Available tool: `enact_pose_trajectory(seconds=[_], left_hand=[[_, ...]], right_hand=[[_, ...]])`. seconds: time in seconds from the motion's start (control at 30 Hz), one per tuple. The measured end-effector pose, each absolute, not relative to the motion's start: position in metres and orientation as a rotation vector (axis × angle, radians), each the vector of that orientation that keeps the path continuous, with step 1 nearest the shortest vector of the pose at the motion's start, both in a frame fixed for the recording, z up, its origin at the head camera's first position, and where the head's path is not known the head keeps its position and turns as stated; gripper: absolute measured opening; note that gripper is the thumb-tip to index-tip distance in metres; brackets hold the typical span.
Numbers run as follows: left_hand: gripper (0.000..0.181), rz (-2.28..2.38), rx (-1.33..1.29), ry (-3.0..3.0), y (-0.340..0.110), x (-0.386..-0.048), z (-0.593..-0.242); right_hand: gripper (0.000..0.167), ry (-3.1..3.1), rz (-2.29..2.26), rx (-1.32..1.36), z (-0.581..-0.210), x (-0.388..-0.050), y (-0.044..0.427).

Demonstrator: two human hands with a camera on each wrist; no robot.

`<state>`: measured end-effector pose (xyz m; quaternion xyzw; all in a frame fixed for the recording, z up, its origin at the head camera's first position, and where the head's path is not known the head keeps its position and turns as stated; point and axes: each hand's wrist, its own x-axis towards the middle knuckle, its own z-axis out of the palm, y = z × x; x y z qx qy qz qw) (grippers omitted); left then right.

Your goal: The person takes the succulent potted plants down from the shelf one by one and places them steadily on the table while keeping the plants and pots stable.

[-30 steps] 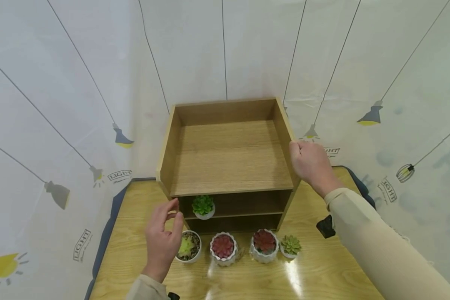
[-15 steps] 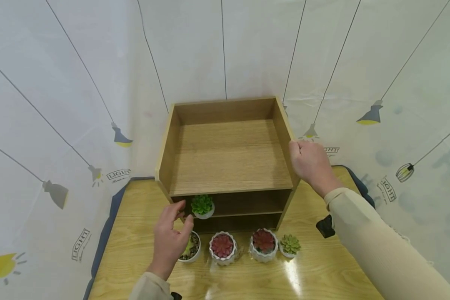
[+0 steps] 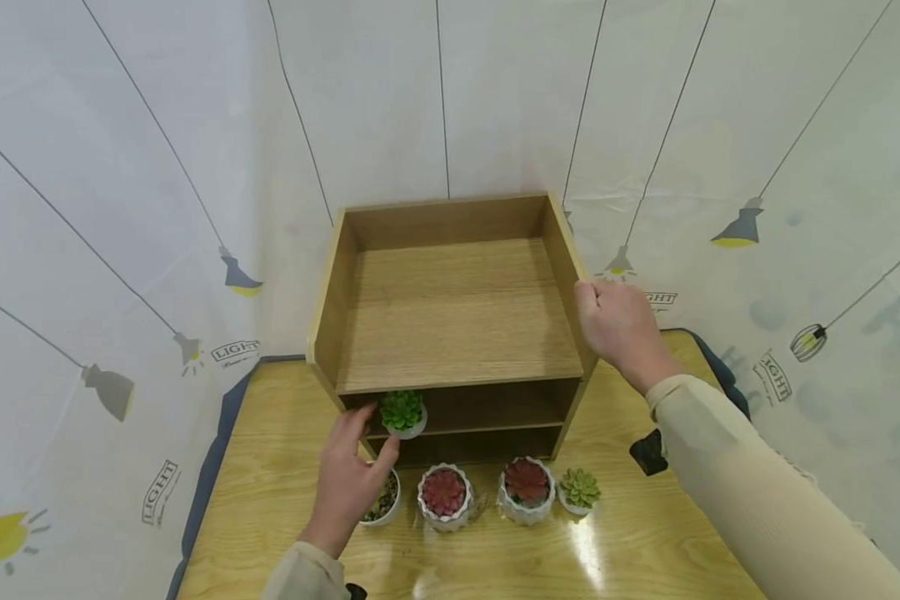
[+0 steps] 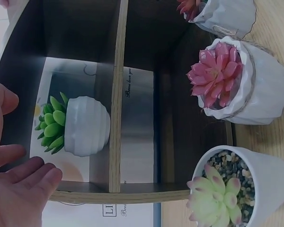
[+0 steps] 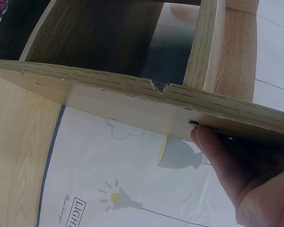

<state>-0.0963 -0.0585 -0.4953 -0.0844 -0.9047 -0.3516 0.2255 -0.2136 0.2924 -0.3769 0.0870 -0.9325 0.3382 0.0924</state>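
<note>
A wooden shelf unit [image 3: 465, 312] stands on the table. On its middle level, near the left end, sits a green succulent [image 3: 402, 411] in a small white ribbed pot [image 4: 87, 126]. My left hand [image 3: 345, 492] is just beside this pot, thumb and fingers spread apart; in the left wrist view a gap shows between fingers and plant. With my right hand [image 3: 621, 329] I grip the upper edge of the unit's right side panel [image 5: 132, 97]. The right wrist view shows a finger against the panel's outer face; the other fingers are partly hidden.
Before the unit stand a pale succulent in a pebble-filled white pot [image 4: 270, 184], two reddish succulents [image 3: 444, 493] [image 3: 527, 482] in white fluted pots, and a small green succulent [image 3: 581, 488]. A lamp-printed sheet [image 3: 195, 167] hangs behind the wooden table [image 3: 270, 467].
My left hand has moved right and closer to the green succulent on the shelf, now covering part of the pebble-filled pot. The right hand keeps its grip on the side panel.
</note>
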Motion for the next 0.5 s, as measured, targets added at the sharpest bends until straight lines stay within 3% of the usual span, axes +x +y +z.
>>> enact_pose_trajectory(seconds=[0.5], left_hand=[[0.065,-0.954,-0.114,-2.633,-0.0525,-0.1012,-0.5016]], right_hand=[[0.053,-2.750,1.016,0.245,-0.3774,-0.2140,0.2921]])
